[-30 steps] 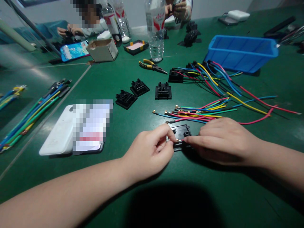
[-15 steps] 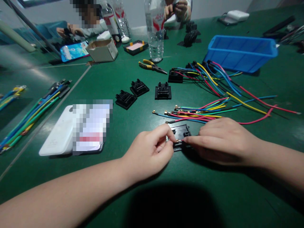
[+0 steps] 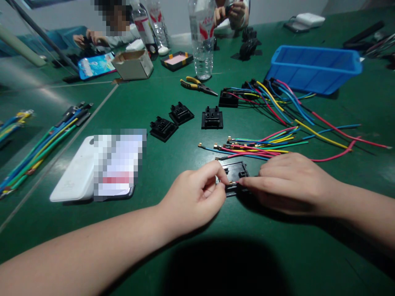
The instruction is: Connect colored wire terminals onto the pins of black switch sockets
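A black plastic socket panel point(image 3: 236, 169) lies flat on the green table between my two hands. My left hand point(image 3: 199, 193) is closed at its left side, thumb and index finger pinched on its edge. Between the fingertips of both hands, a small brass terminal point(image 3: 232, 182) shows on the panel, with a bit of red wire beside it. My right hand point(image 3: 286, 185) is closed at the right side, its fingertips at that red wire; the rest of the wire is hidden. Just beyond lie loose coloured wires point(image 3: 262, 146) with brass ends.
Several black panels point(image 3: 212, 118) stand beyond my hands, near yellow-handled pliers point(image 3: 200, 86). Wired panels point(image 3: 228, 98) lie before a blue bin point(image 3: 314, 70). Two phones point(image 3: 74, 172) rest at left, past them bundled cables point(image 3: 46, 144). A bottle point(image 3: 202, 45) stands at the back; people work across the table.
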Motion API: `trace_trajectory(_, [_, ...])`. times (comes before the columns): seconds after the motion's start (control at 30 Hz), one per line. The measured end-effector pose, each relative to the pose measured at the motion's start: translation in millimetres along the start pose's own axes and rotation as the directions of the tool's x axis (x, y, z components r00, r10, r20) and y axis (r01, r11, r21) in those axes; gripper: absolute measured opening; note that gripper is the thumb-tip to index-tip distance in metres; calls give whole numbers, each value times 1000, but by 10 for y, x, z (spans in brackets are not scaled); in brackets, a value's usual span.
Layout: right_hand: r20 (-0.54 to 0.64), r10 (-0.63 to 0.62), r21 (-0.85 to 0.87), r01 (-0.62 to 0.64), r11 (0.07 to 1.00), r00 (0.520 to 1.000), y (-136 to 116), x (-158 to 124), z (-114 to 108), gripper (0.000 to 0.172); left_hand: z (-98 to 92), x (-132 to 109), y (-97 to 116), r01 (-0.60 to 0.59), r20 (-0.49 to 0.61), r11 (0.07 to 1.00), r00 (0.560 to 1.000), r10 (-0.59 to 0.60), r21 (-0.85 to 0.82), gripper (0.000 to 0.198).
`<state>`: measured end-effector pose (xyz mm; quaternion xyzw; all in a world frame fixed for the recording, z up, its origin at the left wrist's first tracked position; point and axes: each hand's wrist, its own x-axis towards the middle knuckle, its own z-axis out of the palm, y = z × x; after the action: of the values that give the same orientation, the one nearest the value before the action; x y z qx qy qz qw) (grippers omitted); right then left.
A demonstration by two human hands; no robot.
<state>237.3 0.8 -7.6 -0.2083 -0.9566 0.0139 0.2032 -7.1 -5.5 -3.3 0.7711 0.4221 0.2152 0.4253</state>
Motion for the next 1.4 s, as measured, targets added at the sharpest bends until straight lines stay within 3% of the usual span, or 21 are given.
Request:
trace_trajectory(0.77, [38, -20, -103, 24, 994, 999, -2, -10, -26, 22, -6, 1, 48, 38, 30, 991, 999, -42, 131, 8])
trace_trajectory(1.03, [40, -35, -82, 38, 996, 999, 2, 20, -14, 22, -1, 0, 23, -169, -25, 969, 984, 176, 178, 9])
trace_trajectory(1.4, [124, -19, 23, 16, 1000, 992, -38, 29, -44, 35, 5, 42, 3, -71, -81, 990, 993, 81, 121, 5])
